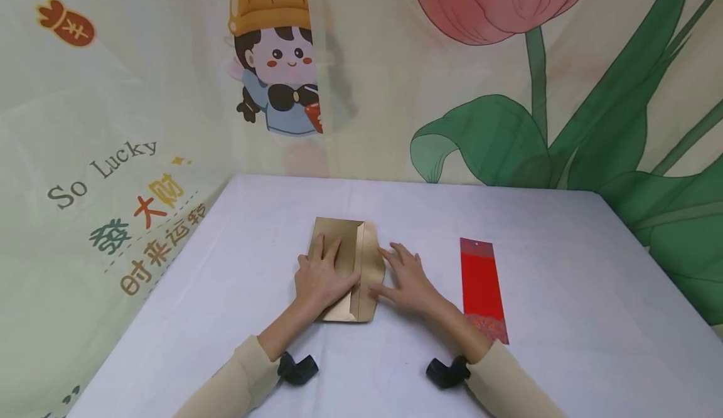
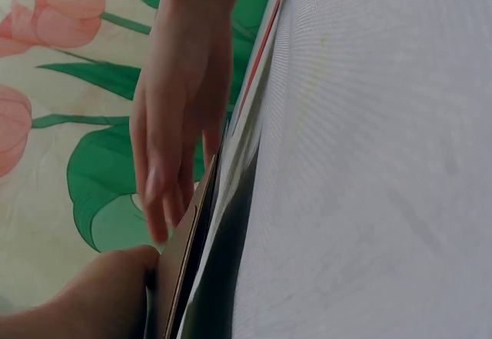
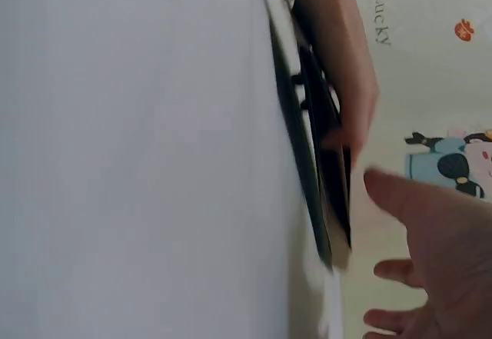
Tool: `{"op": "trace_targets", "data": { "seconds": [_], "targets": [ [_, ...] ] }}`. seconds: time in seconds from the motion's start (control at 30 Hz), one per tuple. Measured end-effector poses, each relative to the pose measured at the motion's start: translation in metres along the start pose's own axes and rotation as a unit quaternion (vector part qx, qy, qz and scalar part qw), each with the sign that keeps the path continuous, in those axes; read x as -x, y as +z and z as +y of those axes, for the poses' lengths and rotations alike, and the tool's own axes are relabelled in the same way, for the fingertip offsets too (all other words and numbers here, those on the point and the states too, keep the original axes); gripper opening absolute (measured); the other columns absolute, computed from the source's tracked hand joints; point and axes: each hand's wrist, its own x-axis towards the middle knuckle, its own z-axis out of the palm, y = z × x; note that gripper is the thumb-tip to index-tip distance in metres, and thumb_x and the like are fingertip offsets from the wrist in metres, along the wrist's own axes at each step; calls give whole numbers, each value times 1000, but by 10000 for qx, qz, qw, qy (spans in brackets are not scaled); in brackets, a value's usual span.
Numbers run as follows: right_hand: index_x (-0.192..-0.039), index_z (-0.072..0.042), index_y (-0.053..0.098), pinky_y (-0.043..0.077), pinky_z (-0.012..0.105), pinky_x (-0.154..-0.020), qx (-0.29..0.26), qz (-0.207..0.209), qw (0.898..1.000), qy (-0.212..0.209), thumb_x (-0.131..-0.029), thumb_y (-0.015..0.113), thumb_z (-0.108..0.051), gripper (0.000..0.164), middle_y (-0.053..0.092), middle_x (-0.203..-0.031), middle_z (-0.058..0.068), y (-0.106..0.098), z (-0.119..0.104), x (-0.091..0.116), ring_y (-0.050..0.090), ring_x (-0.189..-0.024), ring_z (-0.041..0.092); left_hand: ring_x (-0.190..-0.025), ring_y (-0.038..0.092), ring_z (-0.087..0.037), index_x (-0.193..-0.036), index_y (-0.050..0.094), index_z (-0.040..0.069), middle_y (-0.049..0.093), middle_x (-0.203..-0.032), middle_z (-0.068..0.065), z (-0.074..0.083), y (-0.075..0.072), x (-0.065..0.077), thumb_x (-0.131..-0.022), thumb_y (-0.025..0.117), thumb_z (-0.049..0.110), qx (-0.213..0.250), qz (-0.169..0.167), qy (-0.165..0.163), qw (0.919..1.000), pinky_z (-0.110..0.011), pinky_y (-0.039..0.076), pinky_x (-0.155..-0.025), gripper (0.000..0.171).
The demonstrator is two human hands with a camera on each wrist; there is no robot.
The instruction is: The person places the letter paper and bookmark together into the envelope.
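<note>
A gold envelope (image 1: 346,232) lies on the table, its long flap (image 1: 371,248) folded out along the right side. My left hand (image 1: 323,280) rests on the envelope's body with fingers spread and the thumb near the flap's fold. Close to the flap's outer edge is my right hand (image 1: 411,283), fingers apart and loosely extended; whether they touch the edge I cannot tell. In the right wrist view the envelope (image 3: 338,250) is seen edge-on, with a gap between it and the right thumb (image 3: 392,193).
A red paper strip (image 1: 481,280) with patterned ends and a small hole at the top lies to the right, partly behind the right forearm. White cloth (image 1: 214,267) covers the table. A printed curtain (image 1: 367,91) hangs behind it.
</note>
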Motion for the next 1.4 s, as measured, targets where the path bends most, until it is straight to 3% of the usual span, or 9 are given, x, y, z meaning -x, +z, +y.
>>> {"op": "trace_targets", "data": {
  "seconds": [0.1,0.23,0.43,0.57,0.73,1.07,1.27,1.4],
  "targets": [
    [-135,-10,39,17,60,-100,-20,460,9971,606,-77,66,-36,68,32,-139,19,-23,17,25,27,-127,34,-83,45,-38,-134,42,26,28,-143,-9,0,2,3,-63,53,61,67,5,-14,10000,-36,39,-49,80],
    [-134,-5,40,21,62,-97,364,960,9863,1291,-77,67,-27,66,34,-134,23,-48,50,57,31,-122,39,-82,44,-37,-133,44,25,29,-142,-9,-2,3,3,-62,54,59,68,91,57,9999,-36,38,-48,79],
    [-138,2,26,14,65,-98,871,1271,9642,2159,-78,62,-36,80,24,-136,32,-53,90,83,22,-123,48,-84,44,-37,-133,44,25,29,-142,-9,-4,3,2,-62,54,59,92,59,88,9999,-35,37,-47,78],
    [-140,0,24,6,64,-99,1117,1448,9585,2189,-77,58,-48,86,21,-139,33,-42,99,85,17,-126,49,-83,44,-37,-133,43,25,28,-142,-9,-4,4,2,-62,54,59,42,32,94,9999,-33,35,-45,80],
    [-140,-1,27,3,63,-100,1368,1312,9582,2141,-77,55,-55,87,19,-141,31,-38,98,84,17,-127,47,-80,43,-36,-133,44,25,29,-142,-9,-4,6,1,-61,54,58,14,67,130,9999,-33,34,-44,80],
    [-138,-2,31,7,62,-101,1169,1450,9611,2038,-77,55,-53,83,22,-141,26,-40,100,82,21,-126,43,-81,43,-36,-134,42,25,26,-143,-9,-5,3,-1,-61,53,60,-15,-13,50,10000,-34,34,-45,82],
    [-138,-3,31,17,62,-98,1114,1805,9538,2129,-73,65,-45,84,26,-137,29,-39,102,84,25,-122,45,-82,43,-37,-135,41,24,25,-144,-10,-3,2,0,-62,54,59,68,-54,66,9999,-35,36,-46,82],
    [-137,-4,34,18,62,-98,1117,1905,9521,2116,-74,65,-42,80,27,-137,28,-38,104,86,27,-122,46,-82,43,-37,-135,41,24,26,-144,-10,-2,2,1,-61,54,59,41,-48,114,9999,-34,35,-45,83]
  ]
}}
